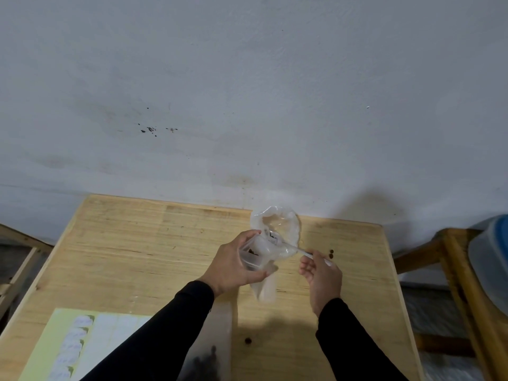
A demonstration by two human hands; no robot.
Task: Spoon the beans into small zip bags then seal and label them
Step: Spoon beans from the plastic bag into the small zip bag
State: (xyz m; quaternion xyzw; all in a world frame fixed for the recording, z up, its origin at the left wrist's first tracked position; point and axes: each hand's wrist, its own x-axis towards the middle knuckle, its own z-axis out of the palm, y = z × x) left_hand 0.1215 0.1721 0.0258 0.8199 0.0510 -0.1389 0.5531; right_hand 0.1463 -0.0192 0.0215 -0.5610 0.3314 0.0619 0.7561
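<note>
Two hands work above the middle of the worktop (123, 243): the left hand (233, 266) grips a small zip bag (254, 257) by its open mouth, a few dark beans (251, 252) visible inside, while the right hand (321, 273) pinches a clear spoon (305, 253) whose bowl reaches into a larger, crumpled clear bag (277, 226) near the far edge. Stray beans (331, 253) already lie beside the spoon. Flimsy plastic could fold shut or sag, likely tipping more beans onto the wood. A label sheet (79, 342) waits at the near left corner.
</note>
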